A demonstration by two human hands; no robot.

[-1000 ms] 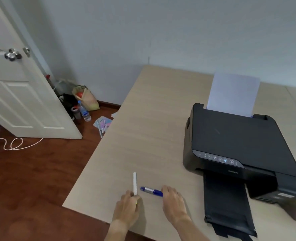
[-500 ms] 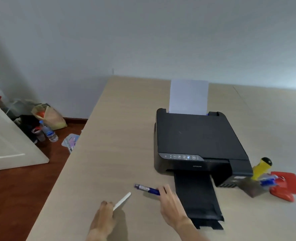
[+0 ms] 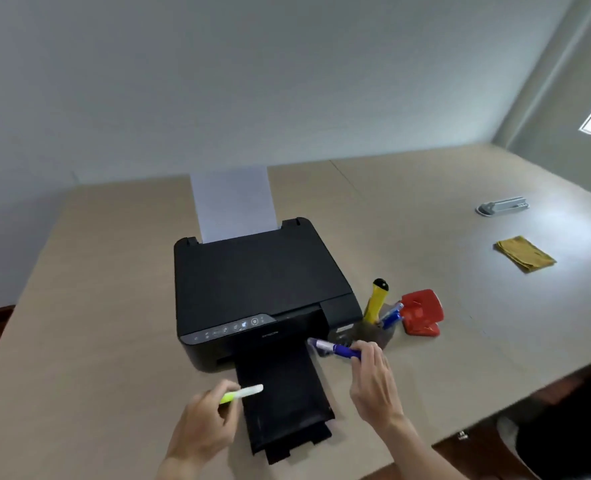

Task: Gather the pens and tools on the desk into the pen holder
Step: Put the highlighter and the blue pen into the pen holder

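Left hand [image 3: 204, 422] is curled shut round a white marker [image 3: 242, 393] with a green end, held low over the printer [image 3: 256, 289] tray, tip aimed right, likely waiting its turn. Right hand [image 3: 373, 379] has fingers pinched closed on a blue pen [image 3: 335, 348], lifted clear of the tabletop [image 3: 96, 323] and carried level, close to the dark holder [image 3: 373, 332] just beside the printer's corner. That holder carries a yellow cutter [image 3: 376, 301] and blue pens leaning out, red stapler [image 3: 420, 313] touching behind, so I'd say the drop-in comes next.
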